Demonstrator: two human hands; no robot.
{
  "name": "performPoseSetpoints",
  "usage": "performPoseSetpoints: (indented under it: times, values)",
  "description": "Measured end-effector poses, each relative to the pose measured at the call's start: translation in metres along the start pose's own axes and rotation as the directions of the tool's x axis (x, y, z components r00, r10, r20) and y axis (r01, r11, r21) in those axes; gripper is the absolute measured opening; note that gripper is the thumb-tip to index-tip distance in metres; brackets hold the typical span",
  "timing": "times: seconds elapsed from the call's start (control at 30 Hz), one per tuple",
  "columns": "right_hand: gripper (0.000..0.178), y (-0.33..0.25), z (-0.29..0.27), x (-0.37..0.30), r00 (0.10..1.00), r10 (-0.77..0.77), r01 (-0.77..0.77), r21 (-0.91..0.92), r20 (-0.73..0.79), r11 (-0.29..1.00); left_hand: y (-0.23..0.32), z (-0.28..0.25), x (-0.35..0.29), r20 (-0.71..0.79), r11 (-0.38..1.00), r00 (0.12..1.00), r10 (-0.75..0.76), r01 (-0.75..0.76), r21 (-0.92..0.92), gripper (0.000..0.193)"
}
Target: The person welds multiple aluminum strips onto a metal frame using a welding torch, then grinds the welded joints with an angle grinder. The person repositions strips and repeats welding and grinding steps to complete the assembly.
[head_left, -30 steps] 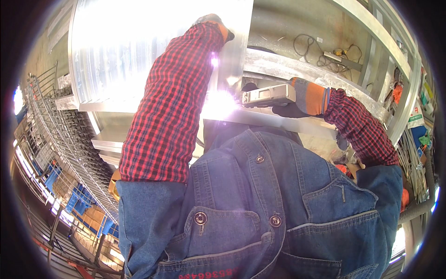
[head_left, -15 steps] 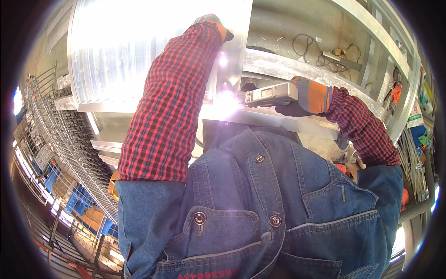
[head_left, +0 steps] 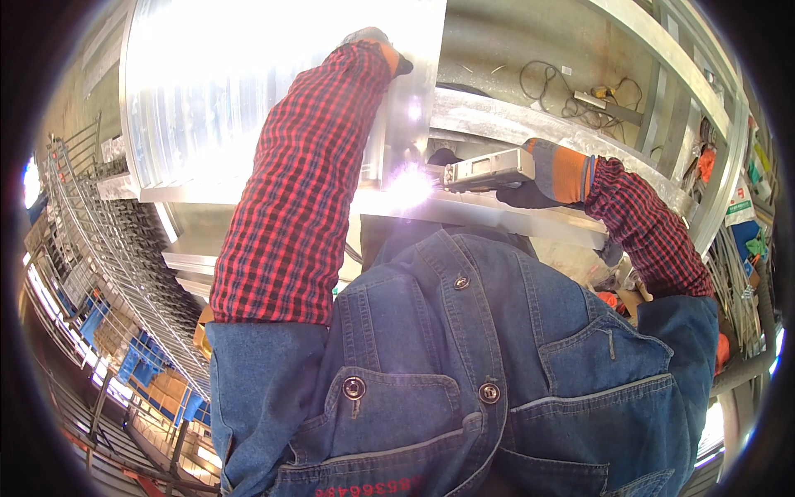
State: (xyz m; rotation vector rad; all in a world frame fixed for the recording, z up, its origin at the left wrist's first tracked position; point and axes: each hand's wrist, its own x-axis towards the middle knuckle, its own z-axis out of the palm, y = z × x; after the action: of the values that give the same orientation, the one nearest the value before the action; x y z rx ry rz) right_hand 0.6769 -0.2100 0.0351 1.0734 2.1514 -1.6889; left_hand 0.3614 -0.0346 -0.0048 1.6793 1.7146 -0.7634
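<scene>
Silver and boxy, the tool (head_left: 490,170) is gripped in the gloved right hand (head_left: 553,172), its tip beside a violet-white glare (head_left: 408,189) near the lower right of a shiny metal panel (head_left: 195,141), over which the gloved left hand (head_left: 381,50) reaches, its fingers too hidden to tell their state. Around them are grey floor (head_left: 489,50), metal framing (head_left: 671,55) rightward and wire racking (head_left: 124,286) leftward. Since the earliest frame, tool and glare have shifted slightly right.

Metal grating (head_left: 124,282), tangled dark cable (head_left: 571,108).
</scene>
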Motion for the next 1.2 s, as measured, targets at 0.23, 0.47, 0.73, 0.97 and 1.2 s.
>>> performPoseSetpoints:
  times: [0.23, 0.47, 0.73, 0.97, 1.2]
  values:
    - [0.037, -0.007, -0.005, -0.005, 0.997, -0.05, 0.047, -0.053, -0.061, 0.997, 0.006, -0.009, -0.013, 0.032, 0.995, 0.999, -0.039, 0.042, -0.086, 0.051]
    - [0.042, -0.021, -0.02, -0.044, 0.979, 0.038, -0.014, 0.118, -0.203, 0.993, -0.009, 0.012, 0.009, -0.002, 0.999, 0.999, 0.033, -0.033, -0.012, 0.065]
    - [0.039, 0.035, -0.008, -0.153, 0.74, 0.244, -0.358, -0.06, -0.627, 0.932, -0.05, 0.046, 0.055, -0.055, 0.874, 0.936, 0.348, -0.302, 0.38, 0.081]
    - [0.048, 0.142, 0.052, -0.205, 0.252, 0.657, -0.707, 0.328, -0.71, 0.626, -0.054, 0.056, 0.066, -0.104, 0.896, 0.94, 0.324, -0.269, 0.355, 0.075]
    - [0.061, 0.186, 0.082, -0.216, 0.068, 0.773, -0.677, 0.541, -0.631, 0.5, -0.072, 0.065, 0.096, 0.082, 0.982, 0.993, 0.084, -0.096, 0.164, 0.071]
